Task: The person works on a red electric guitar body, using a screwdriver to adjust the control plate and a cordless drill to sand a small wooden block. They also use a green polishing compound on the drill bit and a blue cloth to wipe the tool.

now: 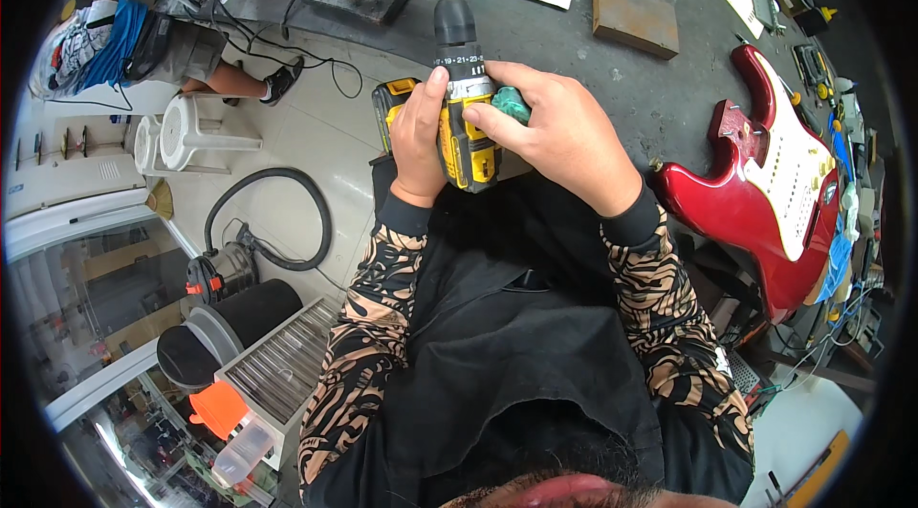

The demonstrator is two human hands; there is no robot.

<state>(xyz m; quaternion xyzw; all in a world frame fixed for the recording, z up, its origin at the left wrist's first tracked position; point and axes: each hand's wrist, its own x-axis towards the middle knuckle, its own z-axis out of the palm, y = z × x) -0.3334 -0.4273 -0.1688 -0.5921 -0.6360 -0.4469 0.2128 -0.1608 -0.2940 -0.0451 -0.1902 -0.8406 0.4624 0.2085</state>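
We have our left hand (417, 140) wrapped around the yellow-and-black drill (467, 143), while our right hand (569, 126), fingers half-curled, holds a green object (513, 105) against it.

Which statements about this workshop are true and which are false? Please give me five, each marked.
1. The left hand touches the yellow-and-black drill. True.
2. The right hand is away from the drill. False: its thumb rests on the drill.
3. A brown block lies on the dark bench. True.
4. The guitar body is blue. False: the guitar body is red.
5. The vacuum cleaner stands on the floor. True.
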